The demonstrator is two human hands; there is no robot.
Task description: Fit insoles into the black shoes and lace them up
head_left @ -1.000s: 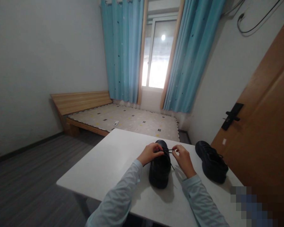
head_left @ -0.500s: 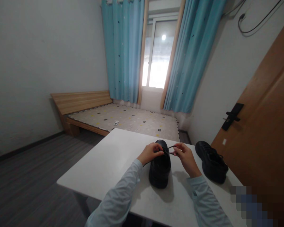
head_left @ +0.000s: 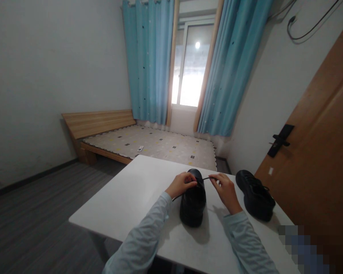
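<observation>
A black shoe [head_left: 193, 205] stands on the white table with its heel toward me. My left hand [head_left: 183, 184] is closed at the lacing, fingers pinching a shoelace on the shoe's left side; a loose lace end hangs below its wrist. To the right of the shoe, my right hand [head_left: 224, 188] pinches the other part of the black shoelace [head_left: 206, 178], which runs fairly straight from the lacing to my fingertips. The exact crossing of the laces is hidden behind the left fingers. A second black shoe [head_left: 255, 196], laced, rests near the table's right edge.
The white table [head_left: 122, 201] reaches to a bed [head_left: 160, 142] with a patterned mattress, where a small white remote [head_left: 140, 148] lies. A brown door [head_left: 317, 144] with a black handle stands close on the right. Blue curtains [head_left: 148, 64] frame the window.
The lace at my right hand showed two strands; now a single strand is visible. My right fingers have shifted slightly. The left hand and both shoes stay put.
</observation>
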